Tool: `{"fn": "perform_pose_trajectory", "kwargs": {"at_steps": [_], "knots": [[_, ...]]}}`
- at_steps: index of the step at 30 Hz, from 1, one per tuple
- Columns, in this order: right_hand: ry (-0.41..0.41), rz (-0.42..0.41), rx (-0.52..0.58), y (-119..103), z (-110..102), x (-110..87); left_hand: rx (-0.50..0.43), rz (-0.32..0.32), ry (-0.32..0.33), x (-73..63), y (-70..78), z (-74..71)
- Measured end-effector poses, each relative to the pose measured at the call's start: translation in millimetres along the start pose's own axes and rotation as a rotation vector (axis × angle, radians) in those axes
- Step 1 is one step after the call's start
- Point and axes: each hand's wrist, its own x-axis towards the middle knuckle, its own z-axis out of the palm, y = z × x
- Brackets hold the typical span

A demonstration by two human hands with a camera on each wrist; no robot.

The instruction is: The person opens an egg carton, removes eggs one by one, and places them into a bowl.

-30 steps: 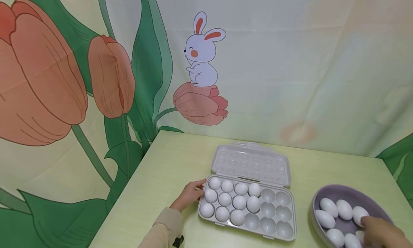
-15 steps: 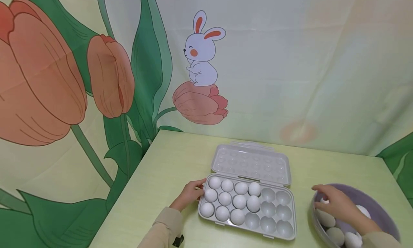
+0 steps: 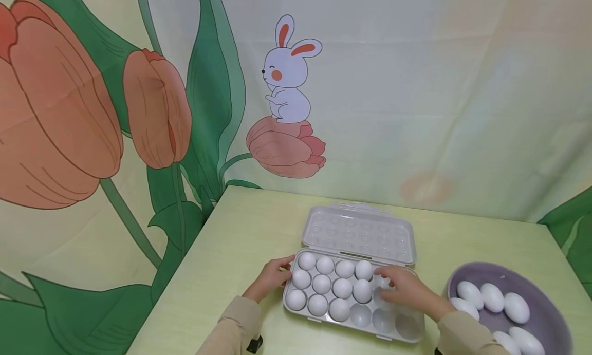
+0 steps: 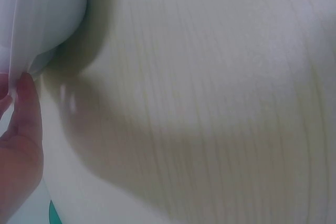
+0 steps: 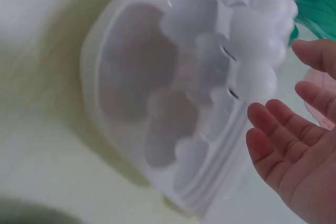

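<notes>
A grey plastic egg tray lies with its lid folded back. White eggs fill the left part of its cups, while cups on the right are bare. At the tray's left end, my left hand pinches the rim, thumb and finger on either side of it in the left wrist view. My right hand hovers over the right-hand cups, its fingertips beside the last eggs of the back and middle rows. In the right wrist view the fingers are spread and relaxed, with no egg between them.
Right of the tray stands a purple bowl with several white eggs in it; the right sleeve overlaps its near left side. The pale yellow table ends at a printed cloth with tulips and a rabbit.
My right hand has moved left out of the purple bowl and over the egg tray. My left hand keeps its hold on the tray's rim.
</notes>
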Motion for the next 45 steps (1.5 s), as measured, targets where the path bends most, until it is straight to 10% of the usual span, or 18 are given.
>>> {"fn": "perform_pose_trajectory", "kwargs": {"at_steps": [8, 15, 25, 45], "knots": [[0.012, 0.038, -0.077, -9, 33, 13.2, -0.026, 0.091, -0.026, -1.3, -5.0, -0.8], [0.050, 0.134, -0.159, -15, 49, 19.0, -0.022, 0.020, -0.025, -20.0, 32.8, -5.5], [0.107, 0.254, -0.219, -20, 59, 21.9, -0.017, 0.016, -0.019, -1.0, -0.4, 0.1], [0.175, 0.240, -0.166, -21, 65, 17.4, -0.003, 0.000, -0.013, 2.9, -5.2, 0.8]]}}
